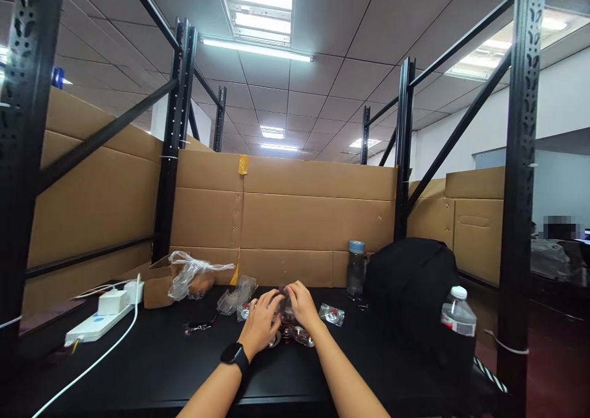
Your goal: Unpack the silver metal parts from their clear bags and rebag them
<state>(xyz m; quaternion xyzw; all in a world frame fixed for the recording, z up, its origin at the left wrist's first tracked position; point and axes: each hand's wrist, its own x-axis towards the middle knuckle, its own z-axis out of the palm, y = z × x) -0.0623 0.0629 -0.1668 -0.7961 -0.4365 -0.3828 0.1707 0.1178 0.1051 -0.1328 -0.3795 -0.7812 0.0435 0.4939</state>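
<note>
Fingers, left hand, right hand, pinch small part (blurred) | table open leftward | backpack right

Black table, cardboard walls, black steel rack posts, tiled ceiling, fluorescent lights lit.

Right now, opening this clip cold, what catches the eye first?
The two hands meet mid-table: the left hand, a black watch on its wrist, and the right hand, over small clear packets. A black backpack looms at right; a white power strip lies at left on the black table.
</note>
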